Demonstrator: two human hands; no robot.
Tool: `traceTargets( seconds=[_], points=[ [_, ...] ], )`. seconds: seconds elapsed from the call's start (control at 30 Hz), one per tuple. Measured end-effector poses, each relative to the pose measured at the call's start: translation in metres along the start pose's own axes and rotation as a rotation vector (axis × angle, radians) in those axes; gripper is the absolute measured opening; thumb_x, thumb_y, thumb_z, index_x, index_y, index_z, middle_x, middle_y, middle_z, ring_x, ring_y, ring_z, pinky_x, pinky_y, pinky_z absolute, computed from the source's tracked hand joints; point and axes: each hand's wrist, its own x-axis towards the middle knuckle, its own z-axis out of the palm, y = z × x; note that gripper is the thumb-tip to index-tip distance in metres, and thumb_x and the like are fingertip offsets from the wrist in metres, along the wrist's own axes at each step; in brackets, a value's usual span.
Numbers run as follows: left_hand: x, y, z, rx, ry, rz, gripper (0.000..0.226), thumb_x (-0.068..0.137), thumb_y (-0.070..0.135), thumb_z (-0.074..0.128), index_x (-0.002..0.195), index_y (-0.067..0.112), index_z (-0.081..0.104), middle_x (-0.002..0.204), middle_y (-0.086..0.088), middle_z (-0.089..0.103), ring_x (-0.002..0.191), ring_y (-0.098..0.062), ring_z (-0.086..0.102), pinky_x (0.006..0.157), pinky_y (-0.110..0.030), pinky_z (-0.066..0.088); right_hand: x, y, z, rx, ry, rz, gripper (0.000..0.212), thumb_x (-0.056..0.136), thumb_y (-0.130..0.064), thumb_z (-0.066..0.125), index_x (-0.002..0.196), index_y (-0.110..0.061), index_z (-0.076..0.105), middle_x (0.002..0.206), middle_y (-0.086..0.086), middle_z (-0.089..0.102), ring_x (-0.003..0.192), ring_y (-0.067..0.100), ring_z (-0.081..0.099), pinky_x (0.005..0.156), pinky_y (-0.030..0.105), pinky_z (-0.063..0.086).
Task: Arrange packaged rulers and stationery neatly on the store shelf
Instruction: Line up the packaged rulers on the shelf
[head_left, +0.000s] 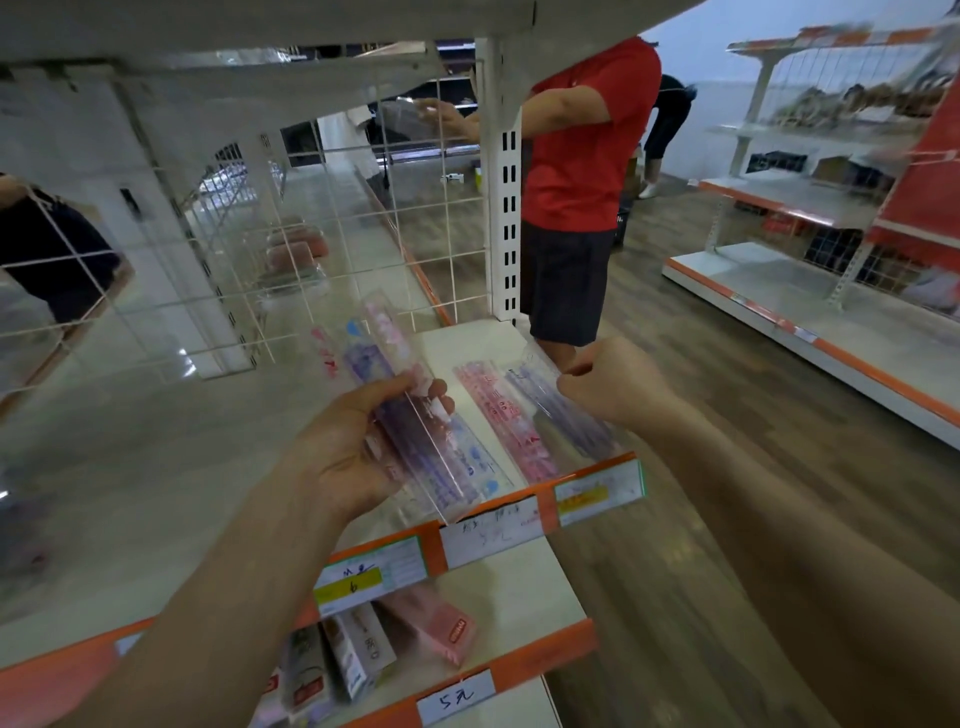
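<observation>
Here the left hand (358, 447) lies palm-up, fingers and thumb curled round a bundle of long clear-wrapped rulers (400, 395) printed in purple, pink and blue. The bundle slants away from the wrist, its far end over the white shelf board (467, 338) and its near end reaching the orange front rail (543, 506). Just to the right, the right hand (615, 384) has its fingers curled in tight, fingertips pinching the raised upper corner of a clear-wrapped purple ruler pack (563, 415). That pack lies on the board near its right edge, and a clear-wrapped pink ruler pack (498, 415) lies flat against its left side, between it and the bundle. White and yellow price labels (597, 491) sit in the front rail. Below, a lower shelf (519, 587) carries a pink carton (441, 629) on its side and small upright boxes (348, 660), with a handwritten tag (457, 693) on its rail. Behind the board stands a white wire grid panel (322, 228). Past the slotted white upright (506, 208) a person in a red shirt and dark shorts (576, 166) stands on the wood-look floor (701, 374), one arm stretched toward the shelving. Another orange-trimmed shelf unit (831, 343) lines the far right.
</observation>
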Motion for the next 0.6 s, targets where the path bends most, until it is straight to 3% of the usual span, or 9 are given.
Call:
traceTargets(
  seconds=[0.13,0.23,0.4,0.5,0.6],
  points=[
    [0.002,-0.002,0.000,0.014,-0.007,-0.010,0.009,0.085,0.010,0.060,0.083,0.006,0.068,0.074,-0.010,0.071,0.066,-0.020,0.069,0.070,-0.041,0.055,-0.006,-0.011,0.001,-0.281,0.108,-0.120,0.016,0.086,-0.013,0.049,0.086,-0.010,0.065,0.076,0.006,0.062,0.070,0.024,0.060,0.063,0.036,0.053],
    [0.003,-0.003,0.002,0.009,-0.035,-0.012,0.008,0.072,0.007,0.063,0.075,0.004,0.070,0.076,-0.012,0.071,0.075,-0.023,0.066,0.064,-0.037,0.058,-0.009,-0.019,0.007,-0.474,0.051,-0.189,0.018,0.090,-0.012,0.048,0.101,-0.012,0.063,0.081,0.003,0.055,0.071,0.021,0.053,0.059,0.030,0.044],
    [0.003,-0.004,0.002,0.001,-0.046,-0.001,0.009,0.066,0.007,0.064,0.069,0.003,0.071,0.076,-0.013,0.071,0.065,-0.023,0.067,0.055,-0.033,0.059,-0.012,-0.016,0.006,-0.360,-0.045,-0.181,0.026,0.090,-0.034,0.056,0.104,-0.013,0.064,0.094,0.003,0.066,0.077,0.018,0.057,0.064,0.029,0.048],
    [0.002,-0.003,0.000,0.006,-0.047,-0.004,0.011,0.069,0.007,0.064,0.078,0.004,0.069,0.076,-0.012,0.071,0.063,-0.021,0.068,0.057,-0.034,0.059,-0.011,-0.010,0.004,-0.407,-0.032,-0.160,0.028,0.089,-0.042,0.056,0.100,-0.019,0.066,0.090,-0.001,0.065,0.076,0.016,0.060,0.063,0.029,0.049],
    [0.001,-0.005,0.001,0.003,-0.044,-0.013,0.013,0.071,0.007,0.064,0.084,0.005,0.067,0.075,-0.012,0.071,0.066,-0.022,0.067,0.061,-0.036,0.058,-0.011,-0.006,0.004,-0.372,-0.088,-0.121,0.030,0.088,-0.044,0.056,0.103,-0.020,0.067,0.091,-0.001,0.065,0.079,0.016,0.061,0.072,0.035,0.055]
  ],
)
